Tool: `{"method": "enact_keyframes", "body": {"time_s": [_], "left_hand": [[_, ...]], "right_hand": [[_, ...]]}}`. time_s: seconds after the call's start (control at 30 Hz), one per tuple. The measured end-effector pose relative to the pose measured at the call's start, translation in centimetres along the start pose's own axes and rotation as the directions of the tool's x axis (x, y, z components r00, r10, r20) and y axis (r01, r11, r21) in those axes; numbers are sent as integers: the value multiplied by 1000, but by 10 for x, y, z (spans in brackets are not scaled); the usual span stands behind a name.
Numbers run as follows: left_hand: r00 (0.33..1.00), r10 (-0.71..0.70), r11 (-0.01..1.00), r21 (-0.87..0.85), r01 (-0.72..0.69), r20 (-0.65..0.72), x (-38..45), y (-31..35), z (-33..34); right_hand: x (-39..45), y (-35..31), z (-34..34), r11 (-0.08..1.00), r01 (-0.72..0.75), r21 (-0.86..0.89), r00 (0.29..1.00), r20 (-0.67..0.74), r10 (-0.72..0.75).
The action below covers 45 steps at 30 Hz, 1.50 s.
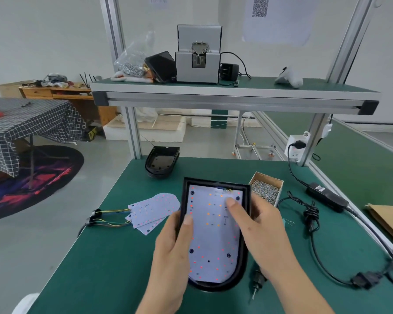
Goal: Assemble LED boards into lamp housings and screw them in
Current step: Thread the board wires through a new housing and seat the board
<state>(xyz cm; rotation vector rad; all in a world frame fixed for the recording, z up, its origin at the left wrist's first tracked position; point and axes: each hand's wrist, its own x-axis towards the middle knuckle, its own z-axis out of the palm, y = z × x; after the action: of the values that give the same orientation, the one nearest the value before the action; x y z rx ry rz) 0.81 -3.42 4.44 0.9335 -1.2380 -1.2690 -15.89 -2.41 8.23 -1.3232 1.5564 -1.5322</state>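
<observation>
A black lamp housing (245,225) lies on the green bench in front of me, with a white LED board (213,236) seated inside it. My left hand (170,257) grips the housing's left rim, its thumb lying on the board. My right hand (259,230) wraps the right rim, thumb pressing the board near its top right. Two loose LED boards (152,210) with coloured wires lie to the left. A cardboard box of screws (267,189) stands at the right. An electric screwdriver (256,282) lies under my right wrist, mostly hidden.
Stacked empty black housings (161,160) sit at the bench's far left. A power adapter (327,197) and black cables trail on the right, beside brown cardboard (386,219). A screw feeder machine (199,55) stands on the upper shelf.
</observation>
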Motion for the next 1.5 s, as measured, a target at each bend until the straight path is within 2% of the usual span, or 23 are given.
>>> {"method": "enact_keyframes", "body": {"time_s": [0.17,0.5,0.6,0.67,0.73,0.87,0.93,1.0,1.1,1.13,1.2,1.3,1.5], "left_hand": [[998,26,978,207,-15,-52,3,4,2],[998,-1,942,336,24,-67,18,-3,8],[997,-55,950,309,38,47,27,-5,5],[977,-111,939,340,43,182,31,-10,-2],[957,-144,916,399,32,252,33,-16,-9],[971,-171,865,497,67,167,35,-31,-17],[978,-188,837,536,110,94,36,-43,-21],[979,-202,799,577,169,-8,39,-57,-28],[961,-256,787,554,270,-104,45,-70,-38],[955,-278,788,543,291,-109,47,-72,-39],[946,-307,771,555,313,-107,51,-76,-38],[932,-358,756,566,327,-60,57,-78,-28],[925,-379,756,583,297,20,64,-77,-7]], "right_hand": [[-3,7,1,997,23,71,998,50,-27],[7,17,0,990,-53,131,998,43,48],[19,26,-5,993,-70,93,997,-12,72],[30,32,-8,993,-95,76,994,-52,99],[39,39,-6,988,-130,77,990,-48,134],[43,60,7,979,-173,-107,984,18,176],[41,64,9,963,-145,-227,984,68,165],[38,62,1,921,-128,-367,985,64,163],[27,65,-38,820,-156,-550,984,-159,80],[22,69,-53,776,-209,-595,971,-219,94],[12,80,-73,666,-355,-656,934,-279,223],[0,98,-77,546,-449,-708,886,-272,375],[1,108,-60,452,-469,-759,868,-299,398]]}}
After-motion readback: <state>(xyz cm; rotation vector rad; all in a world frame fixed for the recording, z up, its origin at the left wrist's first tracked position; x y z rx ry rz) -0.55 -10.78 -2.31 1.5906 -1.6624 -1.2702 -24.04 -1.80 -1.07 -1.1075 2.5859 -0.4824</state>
